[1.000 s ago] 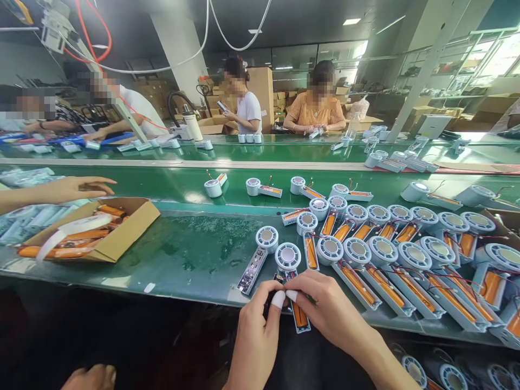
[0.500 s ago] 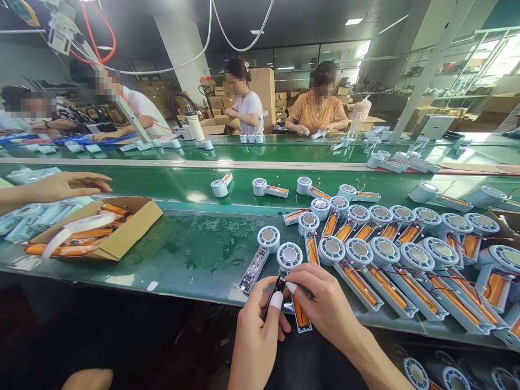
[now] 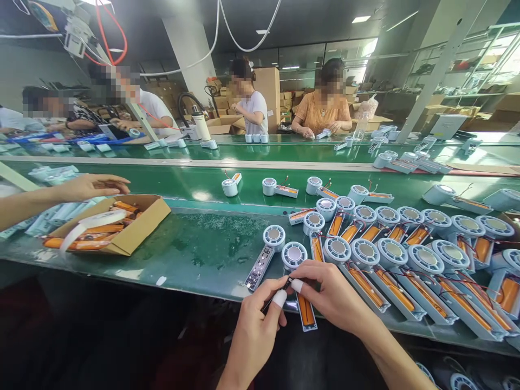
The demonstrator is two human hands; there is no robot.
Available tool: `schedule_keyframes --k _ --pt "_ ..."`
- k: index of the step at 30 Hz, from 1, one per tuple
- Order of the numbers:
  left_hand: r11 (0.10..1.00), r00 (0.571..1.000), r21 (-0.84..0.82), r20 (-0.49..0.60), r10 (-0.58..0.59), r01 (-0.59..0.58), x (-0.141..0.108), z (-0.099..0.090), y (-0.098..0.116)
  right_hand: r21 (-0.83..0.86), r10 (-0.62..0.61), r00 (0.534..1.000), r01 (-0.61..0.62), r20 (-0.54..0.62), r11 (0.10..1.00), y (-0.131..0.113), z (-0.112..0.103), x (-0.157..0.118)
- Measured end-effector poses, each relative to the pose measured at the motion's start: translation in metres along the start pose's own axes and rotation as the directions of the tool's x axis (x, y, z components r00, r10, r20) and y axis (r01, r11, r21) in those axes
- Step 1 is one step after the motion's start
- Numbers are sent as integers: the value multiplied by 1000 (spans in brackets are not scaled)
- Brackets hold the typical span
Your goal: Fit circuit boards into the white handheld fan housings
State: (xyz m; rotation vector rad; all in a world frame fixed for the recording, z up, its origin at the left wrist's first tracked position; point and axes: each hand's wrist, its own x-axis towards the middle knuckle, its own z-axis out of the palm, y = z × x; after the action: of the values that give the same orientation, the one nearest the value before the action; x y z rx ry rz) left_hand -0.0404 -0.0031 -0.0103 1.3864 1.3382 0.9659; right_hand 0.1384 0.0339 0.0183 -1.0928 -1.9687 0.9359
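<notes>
My left hand [image 3: 260, 319] pinches a small black circuit board [image 3: 287, 283] between thumb and fingers at the bench's front edge. Against the board's upper end press the fingertips of my right hand [image 3: 325, 290]. Both thumbs wear white covers. Just behind my hands is a pale blue fan unit [image 3: 294, 254], its open handle holding an orange battery [image 3: 305, 311] and jutting over the edge. To its left lies another unit [image 3: 273, 236] with a circuit board [image 3: 259, 268] on its handle. What my fingers grip at the wires is too small to tell.
Rows of fan units [image 3: 392, 252] fill the right side. At left, a co-worker's hand [image 3: 91, 187] hovers by a cardboard box [image 3: 140, 230] of orange batteries. More units ride on the green belt [image 3: 195, 181]; several people work beyond.
The view has shifted slightly, moving the scene rightward. In my hands the black board has tilted so that less of its face shows. The co-worker's hand remains near the box.
</notes>
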Motion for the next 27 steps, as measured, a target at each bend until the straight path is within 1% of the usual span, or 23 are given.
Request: schedule_keyframes --k 3,5,7,9,10,12,13,15,17,20,23,25,27 --pt "999 1000 -45 19 -20 21 2 -1 0 -14 16 999 -17 -31 1000 -2 1 0" --pt "998 999 -61 33 -26 28 2 -2 0 6 41 998 -40 -42 999 0 2 0" --pt "998 998 -45 52 -30 32 2 -3 0 60 78 996 -75 -50 995 4 0 -2" --pt "999 999 3 42 -34 34 1 -4 1 71 126 987 -119 -98 990 8 -3 -7" --pt "999 999 32 25 -36 35 0 -4 0 42 153 980 -149 -130 988 10 -4 -10" --pt "995 999 92 -4 -33 33 -1 -3 -1 -79 191 968 -205 -164 975 11 -5 -18" --pt "992 1000 120 -11 -26 27 -2 -3 -2 -151 199 968 -221 -151 963 11 -4 -23" --pt "985 1000 170 -24 -5 9 -3 0 -4 -266 205 974 -222 -91 938 11 0 -32" --pt "976 999 217 -35 24 -16 -5 2 -5 -314 193 980 -196 -41 929 11 6 -38" --pt "950 994 296 -28 109 -96 -8 6 -4 -290 137 990 -137 -19 947 11 9 -41" --pt "904 982 388 8 191 -179 -9 7 -2 -252 64 994 -84 -87 964 10 5 -37" --pt "870 980 455 32 199 -192 -11 8 0 -233 17 990 -49 -139 971 11 2 -33" --pt "833 982 522 49 184 -183 -12 9 1 -262 -57 981 7 -185 965 13 0 -30"
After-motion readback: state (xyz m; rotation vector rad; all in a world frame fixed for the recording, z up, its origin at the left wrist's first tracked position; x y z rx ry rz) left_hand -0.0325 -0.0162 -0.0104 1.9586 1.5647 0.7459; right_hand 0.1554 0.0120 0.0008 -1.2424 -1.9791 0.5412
